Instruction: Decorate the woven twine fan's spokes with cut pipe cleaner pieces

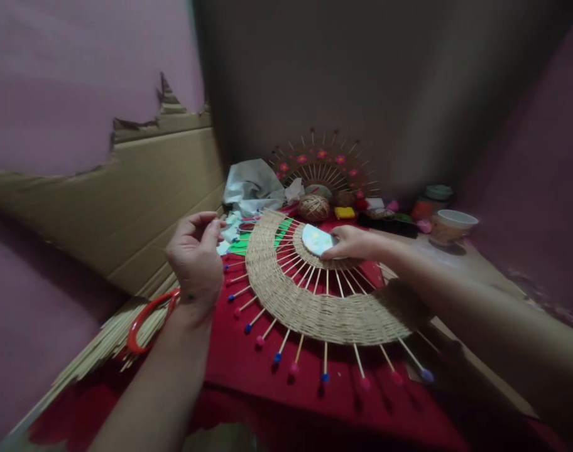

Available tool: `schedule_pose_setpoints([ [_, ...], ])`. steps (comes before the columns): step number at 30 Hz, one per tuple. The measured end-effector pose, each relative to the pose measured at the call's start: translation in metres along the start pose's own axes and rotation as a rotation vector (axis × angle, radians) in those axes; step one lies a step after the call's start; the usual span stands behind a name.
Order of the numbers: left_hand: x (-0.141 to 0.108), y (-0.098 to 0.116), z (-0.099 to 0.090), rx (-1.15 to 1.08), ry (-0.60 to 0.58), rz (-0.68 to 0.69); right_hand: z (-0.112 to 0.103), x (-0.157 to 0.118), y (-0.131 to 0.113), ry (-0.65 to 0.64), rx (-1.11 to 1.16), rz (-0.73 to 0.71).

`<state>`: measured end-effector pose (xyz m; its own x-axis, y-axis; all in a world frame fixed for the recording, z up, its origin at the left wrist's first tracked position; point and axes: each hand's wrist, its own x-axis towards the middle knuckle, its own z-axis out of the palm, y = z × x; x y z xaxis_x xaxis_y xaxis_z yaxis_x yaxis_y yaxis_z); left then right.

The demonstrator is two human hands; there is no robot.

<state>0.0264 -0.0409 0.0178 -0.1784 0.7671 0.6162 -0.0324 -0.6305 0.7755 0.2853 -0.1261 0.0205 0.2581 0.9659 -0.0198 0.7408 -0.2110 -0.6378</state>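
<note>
A half-round woven fan (315,317) is spread over the red cloth, its thin sticks radiating outward and tipped with small blue and pink balls. At its hub sits a pale half-round patch (316,240). My right hand (355,243) grips the fan at this hub, thumb on top and fingers partly out of sight. My left hand (196,251) is raised beside the fan's left end, thumb and fingertips pinched together. Whatever the pinch may hold is too small to make out. Green paper (242,245) and pale scraps (230,232) lie close to those fingertips.
A finished-looking flowered fan (321,164) stands at the back. Before it are a twine ball (313,207), a crumpled plastic bag (253,185) and a yellow block (345,213). A paper cup (451,227) stands right. Orange-handled scissors (142,320) rest on sticks (102,348) by torn cardboard (168,188).
</note>
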Motion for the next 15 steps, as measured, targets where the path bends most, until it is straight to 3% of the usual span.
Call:
schedule_pose_setpoints([
  [6,0.019,-0.016,-0.011,-0.088,0.184,-0.021,-0.011,-0.024,0.010,-0.016,0.381,0.011],
  [9,0.025,-0.026,-0.013,-0.132,0.211,-0.096,-0.026,-0.038,0.012,-0.004,0.590,-0.014],
  [12,0.022,-0.032,-0.006,-0.133,0.074,-0.188,-0.042,-0.052,0.002,0.060,0.962,0.001],
  [15,0.006,-0.023,0.010,-0.142,-0.195,-0.244,-0.054,-0.059,-0.017,0.215,1.190,-0.046],
])
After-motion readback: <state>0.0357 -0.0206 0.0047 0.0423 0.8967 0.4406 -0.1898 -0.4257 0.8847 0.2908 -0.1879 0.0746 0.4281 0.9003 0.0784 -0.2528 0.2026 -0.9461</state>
